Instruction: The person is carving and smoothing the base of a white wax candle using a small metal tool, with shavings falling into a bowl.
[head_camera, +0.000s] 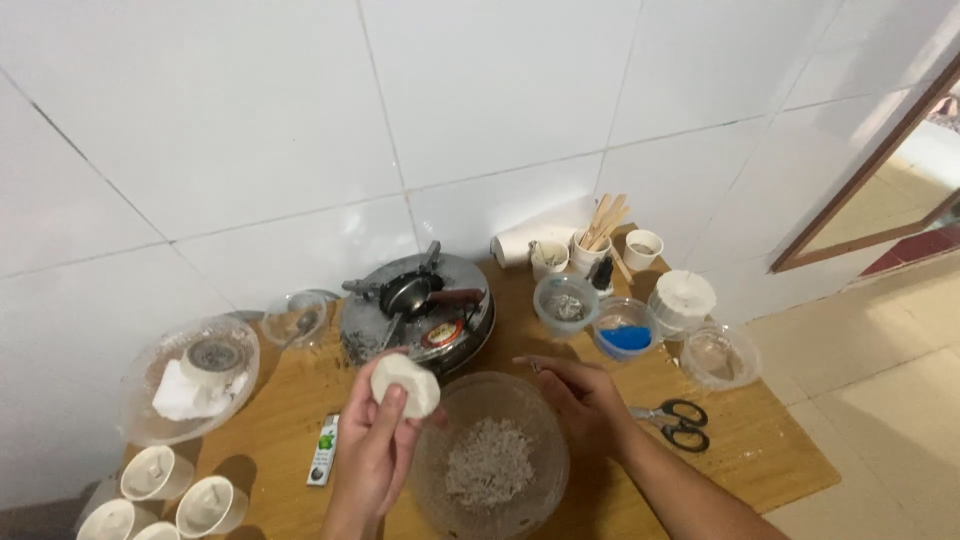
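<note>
My left hand holds up a round white block, like a small cake of wax, over the left rim of a clear glass bowl. The bowl holds a heap of pale grey flakes. My right hand rests on the bowl's right rim, fingers spread and pointing left, holding nothing. Just behind the hands sits a round metal pot lid with a small dark ladle lying on it.
A wooden table stands against a white tiled wall. Black-handled scissors lie at the right. Small clear bowls, one with blue contents, cups with wooden sticks, a paper roll. Left: a glass dish, white cups, a lighter.
</note>
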